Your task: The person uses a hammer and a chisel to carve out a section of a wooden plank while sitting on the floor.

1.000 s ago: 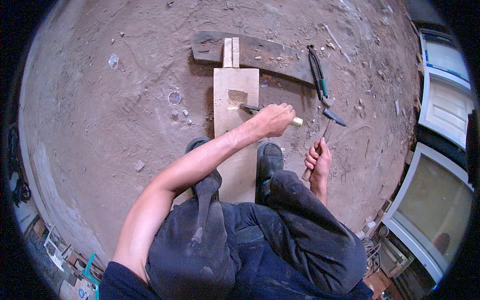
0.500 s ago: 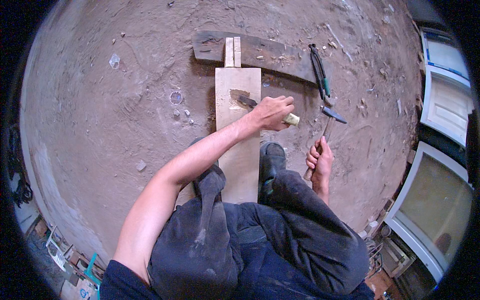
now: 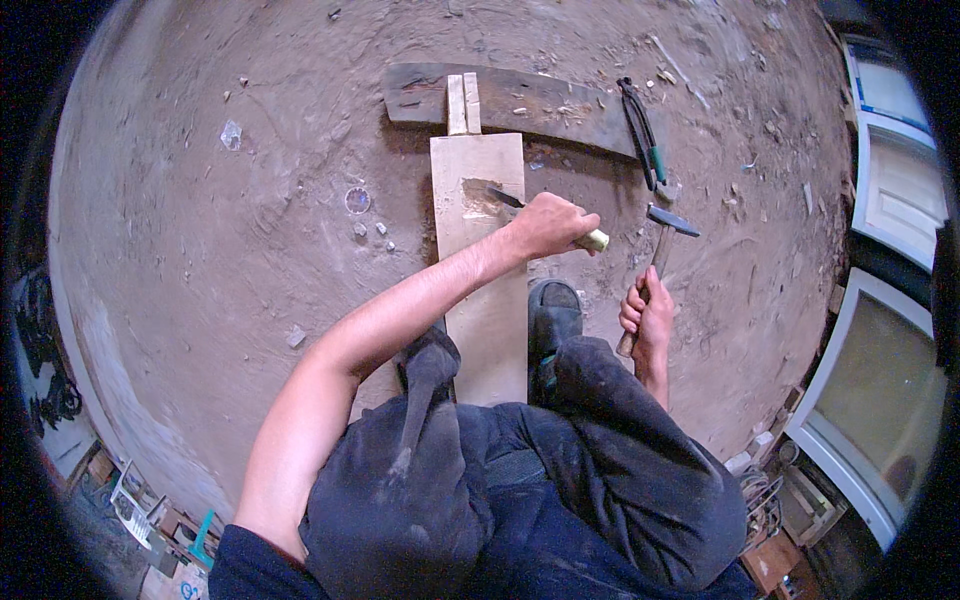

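A pale wooden plank (image 3: 484, 300) lies on the dirt floor, running away from me, with a rough cut recess (image 3: 478, 203) near its far end. My left hand (image 3: 548, 222) grips a chisel (image 3: 520, 203) with a yellowish handle; its dark blade tip rests at the recess. My right hand (image 3: 645, 312) holds a hammer (image 3: 660, 240) by its wooden handle, the steel head raised to the right of the chisel. My black shoe (image 3: 553, 312) stands against the plank's right edge.
A dark curved board (image 3: 545, 100) lies across the plank's far end, with two thin wooden strips (image 3: 463, 103) on it. Pliers with green grips (image 3: 642, 135) lie to the right. White framed panels (image 3: 880, 400) lean at the right rim. Stones and scraps dot the dirt.
My left hand has shifted the chisel slightly up the plank toward the recess. The hammer stays raised in about the same place.
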The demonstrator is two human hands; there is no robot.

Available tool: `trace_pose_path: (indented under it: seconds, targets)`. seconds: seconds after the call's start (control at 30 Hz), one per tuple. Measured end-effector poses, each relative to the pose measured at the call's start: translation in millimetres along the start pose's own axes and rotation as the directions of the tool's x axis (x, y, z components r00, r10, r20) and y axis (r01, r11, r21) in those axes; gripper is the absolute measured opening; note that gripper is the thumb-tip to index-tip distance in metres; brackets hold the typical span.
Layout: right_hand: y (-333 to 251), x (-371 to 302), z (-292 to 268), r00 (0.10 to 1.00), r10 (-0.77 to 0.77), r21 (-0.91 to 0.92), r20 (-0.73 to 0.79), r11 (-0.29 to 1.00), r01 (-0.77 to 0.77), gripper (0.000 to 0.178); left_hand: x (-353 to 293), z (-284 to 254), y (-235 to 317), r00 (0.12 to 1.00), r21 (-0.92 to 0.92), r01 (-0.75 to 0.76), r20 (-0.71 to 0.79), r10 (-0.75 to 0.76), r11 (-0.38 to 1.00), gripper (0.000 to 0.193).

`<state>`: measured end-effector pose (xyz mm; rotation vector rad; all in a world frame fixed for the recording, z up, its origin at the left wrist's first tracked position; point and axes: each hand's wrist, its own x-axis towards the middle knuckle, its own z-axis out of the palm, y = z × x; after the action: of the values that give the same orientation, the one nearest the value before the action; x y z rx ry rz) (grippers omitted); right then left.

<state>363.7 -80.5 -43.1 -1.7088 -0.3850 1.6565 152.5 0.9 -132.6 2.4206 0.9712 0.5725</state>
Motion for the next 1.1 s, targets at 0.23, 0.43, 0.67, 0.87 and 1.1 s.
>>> trace_pose_path:
  seconds: [0.23,0.43,0.67,0.87,1.1]
  targets:
    - [-0.8,0.3,0.9,1.0,-0.004,-0.025,0.0,1.0,0.004,0.029,1.2,0.3,-6.8,0.999,0.029,0.038,-0.03,-0.037,0.999,0.023]
    - [-3.9,-2.5,2.9,1.0,0.009,-0.014,-0.001,1.0,-0.009,0.028,2.3,6.3,-12.7,0.997,-0.004,0.017,-0.072,-0.017,1.0,0.023]
    - [-6.4,-8.0,10.1,0.999,0.008,-0.02,0.04,1.0,-0.007,0.026,10.3,-1.0,-19.2,0.998,0.029,0.068,0.015,-0.068,0.997,0.023]
    - [-4.5,-18.1,20.1,0.986,-0.147,0.001,0.079,0.989,0.147,0.021,4.6,3.9,-21.2,0.999,-0.004,0.043,0.016,-0.043,0.999,0.023]
    - [3.1,-16.5,22.5,0.934,-0.354,-0.048,0.06,0.933,0.356,0.013,4.8,-9.2,-17.9,0.997,-0.079,0.044,-0.058,-0.048,0.996,0.023]
